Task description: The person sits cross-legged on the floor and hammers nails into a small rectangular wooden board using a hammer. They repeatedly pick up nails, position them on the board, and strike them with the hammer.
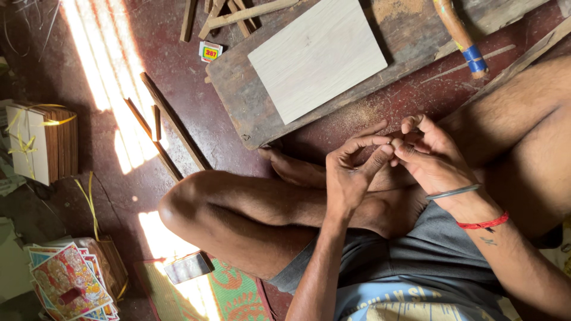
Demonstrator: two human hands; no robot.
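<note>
I sit cross-legged on a dark red floor. My left hand [352,168] and my right hand [429,156] meet above my crossed legs, fingertips touching each other. Whether something tiny is pinched between the fingers cannot be told. My right wrist carries a metal bangle [454,192] and a red thread [483,223]. In front of my feet a pale wooden board [317,55] lies on a dark, worn plank [250,101].
A wooden tool handle with blue tape [461,35] lies at the top right. Thin wood strips [172,125] and offcuts [223,15] lie on the floor. A tied bundle of wood pieces [44,142] and a stack of colourful printed cards [68,285] are at the left. A phone [187,267] rests on a green mat.
</note>
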